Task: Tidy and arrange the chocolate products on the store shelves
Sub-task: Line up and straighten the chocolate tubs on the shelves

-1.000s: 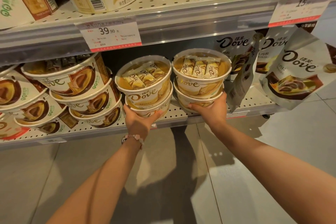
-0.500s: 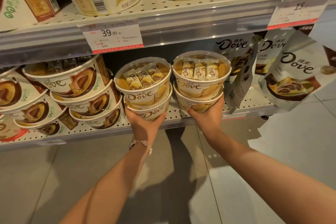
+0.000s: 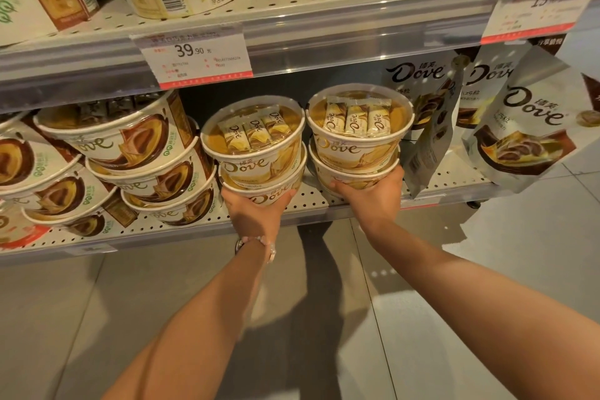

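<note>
1. Left hand (image 3: 256,216) cups the underside of the lower tub in a two-high stack of round cream-and-gold Dove chocolate tubs with clear lids (image 3: 256,153); fingers curled up around the tub's base. Beaded bracelet (image 3: 259,242) on that wrist.
2. Right hand (image 3: 373,195) grips the bottom tub of a second, matching two-high stack of cream-and-gold Dove tubs (image 3: 358,136), thumb and fingers wrapped around its lower wall.
3. Both stacks sit side by side at the front edge of the lower perforated white metal shelf (image 3: 318,201), tilted so the lids face outward. Cannot tell whether the bases rest on the shelf or are lifted off it.
4. Toward the left end of the shelf: leaning stacks of brown-and-cream Dove tubs (image 3: 130,153), just beside the left-hand stack.
5. Toward the right end: white Dove chocolate pouches (image 3: 532,127), one at the front corner overhanging the shelf edge.
6. White price tag reading 39.90 (image 3: 194,58) clipped on the upper shelf's front rail.
</note>
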Action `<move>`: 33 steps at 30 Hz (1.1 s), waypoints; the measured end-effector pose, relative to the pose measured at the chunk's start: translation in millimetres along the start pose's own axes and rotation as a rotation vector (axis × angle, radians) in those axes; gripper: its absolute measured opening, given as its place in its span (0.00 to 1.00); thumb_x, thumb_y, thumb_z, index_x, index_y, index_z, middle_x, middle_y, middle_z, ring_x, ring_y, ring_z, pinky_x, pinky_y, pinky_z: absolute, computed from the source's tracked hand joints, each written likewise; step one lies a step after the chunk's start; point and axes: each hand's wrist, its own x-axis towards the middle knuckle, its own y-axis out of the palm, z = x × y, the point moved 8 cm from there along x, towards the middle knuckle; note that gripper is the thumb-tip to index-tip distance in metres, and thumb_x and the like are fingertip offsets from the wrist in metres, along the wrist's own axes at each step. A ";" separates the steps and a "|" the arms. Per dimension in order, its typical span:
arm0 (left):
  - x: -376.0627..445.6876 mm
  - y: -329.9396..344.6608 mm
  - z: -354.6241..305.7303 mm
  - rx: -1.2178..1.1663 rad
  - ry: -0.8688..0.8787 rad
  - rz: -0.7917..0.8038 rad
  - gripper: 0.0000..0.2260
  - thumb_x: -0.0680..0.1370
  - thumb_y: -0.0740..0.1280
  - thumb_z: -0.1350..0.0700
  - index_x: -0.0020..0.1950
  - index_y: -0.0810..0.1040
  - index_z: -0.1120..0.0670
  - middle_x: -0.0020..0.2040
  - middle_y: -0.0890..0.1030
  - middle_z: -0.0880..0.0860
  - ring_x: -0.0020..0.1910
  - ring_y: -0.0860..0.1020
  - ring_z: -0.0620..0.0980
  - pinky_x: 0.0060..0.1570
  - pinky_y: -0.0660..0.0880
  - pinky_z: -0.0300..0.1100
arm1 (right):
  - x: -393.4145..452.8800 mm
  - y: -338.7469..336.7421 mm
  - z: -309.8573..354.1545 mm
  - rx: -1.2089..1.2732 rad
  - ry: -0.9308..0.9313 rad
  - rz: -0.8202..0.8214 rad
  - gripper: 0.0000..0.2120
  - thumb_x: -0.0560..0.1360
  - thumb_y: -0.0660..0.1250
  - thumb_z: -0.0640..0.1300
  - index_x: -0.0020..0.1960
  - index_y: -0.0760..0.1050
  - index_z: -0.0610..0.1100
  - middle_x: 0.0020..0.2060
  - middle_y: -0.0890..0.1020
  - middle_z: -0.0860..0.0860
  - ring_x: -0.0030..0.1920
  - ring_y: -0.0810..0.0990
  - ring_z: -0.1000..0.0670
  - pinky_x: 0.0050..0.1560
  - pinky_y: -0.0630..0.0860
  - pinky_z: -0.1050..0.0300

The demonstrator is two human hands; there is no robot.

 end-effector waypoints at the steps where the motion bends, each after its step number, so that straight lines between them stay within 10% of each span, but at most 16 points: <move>1: 2.6 0.2 0.2 -0.003 0.017 0.021 0.49 0.56 0.82 0.47 0.70 0.59 0.56 0.66 0.72 0.55 0.63 0.72 0.51 0.59 0.68 0.38 | 0.3 -1.1 1.1 -0.003 -0.007 0.004 0.50 0.53 0.83 0.52 0.67 0.60 0.44 0.64 0.73 0.49 0.64 0.72 0.48 0.62 0.72 0.52; 11: 33.3 11.6 17.3 -0.060 -0.058 0.273 0.56 0.52 0.81 0.46 0.73 0.55 0.53 0.70 0.67 0.51 0.69 0.66 0.49 0.70 0.64 0.49 | 11.7 -8.1 0.9 -0.107 -0.053 0.053 0.51 0.52 0.83 0.55 0.67 0.61 0.44 0.62 0.74 0.49 0.63 0.73 0.48 0.61 0.70 0.54; 23: -1.0 8.8 0.9 0.055 0.070 -0.027 0.57 0.54 0.82 0.47 0.73 0.53 0.59 0.69 0.66 0.58 0.68 0.68 0.55 0.64 0.67 0.45 | -11.1 18.0 -5.5 -0.039 -0.033 -0.060 0.63 0.54 0.82 0.55 0.76 0.48 0.41 0.73 0.59 0.44 0.74 0.56 0.45 0.73 0.59 0.45; 33: 2.7 4.3 0.7 0.085 0.121 -0.059 0.53 0.54 0.78 0.38 0.70 0.60 0.60 0.62 0.75 0.58 0.58 0.76 0.54 0.55 0.77 0.50 | 9.4 9.7 -15.1 -0.060 0.022 -0.030 0.60 0.49 0.81 0.60 0.72 0.54 0.45 0.68 0.69 0.48 0.69 0.67 0.46 0.69 0.67 0.45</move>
